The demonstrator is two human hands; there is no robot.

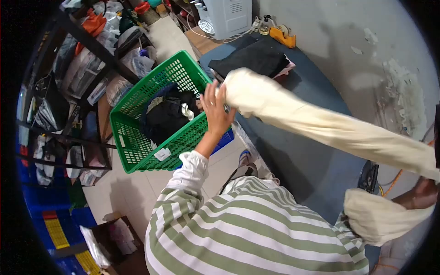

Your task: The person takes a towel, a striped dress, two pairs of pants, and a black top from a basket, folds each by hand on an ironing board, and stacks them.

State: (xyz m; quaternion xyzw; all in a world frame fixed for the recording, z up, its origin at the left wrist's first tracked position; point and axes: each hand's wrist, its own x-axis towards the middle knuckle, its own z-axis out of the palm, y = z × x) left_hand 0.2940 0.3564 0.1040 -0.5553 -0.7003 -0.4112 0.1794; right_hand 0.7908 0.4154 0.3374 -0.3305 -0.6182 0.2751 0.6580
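A long cream cloth (311, 119) stretches over the blue-grey table (293, 169) from the upper middle to the right edge. Beside its left end is my left hand (216, 110), with fingers spread, over the rim of a green basket (183, 142); whether it touches the cloth is unclear. Dark clothes (165, 117) lie inside the basket. At the far right, my right hand (419, 195) is closed on the other end of the cream cloth, its fingertips partly cut off by the frame edge.
Folded dark cloth (252, 57) lies at the table's back, near an orange tape dispenser (283, 36) and a grey machine (227, 18). Racks with bagged items (85, 75) stand left. An open cardboard box (114, 243) is on the floor. An orange cable (393, 183) hangs right.
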